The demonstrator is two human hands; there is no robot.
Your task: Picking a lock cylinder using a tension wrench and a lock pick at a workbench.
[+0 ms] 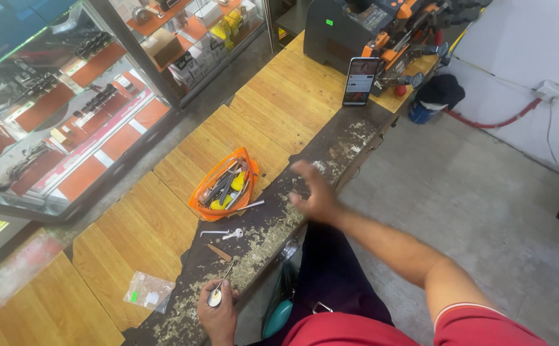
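Wooden bench (279, 109); left hand (218, 312) grips key (217, 293), right hand (315, 195) blurred, fingers spread, near orange tray (197, 206).

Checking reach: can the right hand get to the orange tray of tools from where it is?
Probably yes. The right hand hovers over the dark, shavings-strewn strip, open and blurred, just beside the orange tray. Nothing stands between them, and the tray is open on top.
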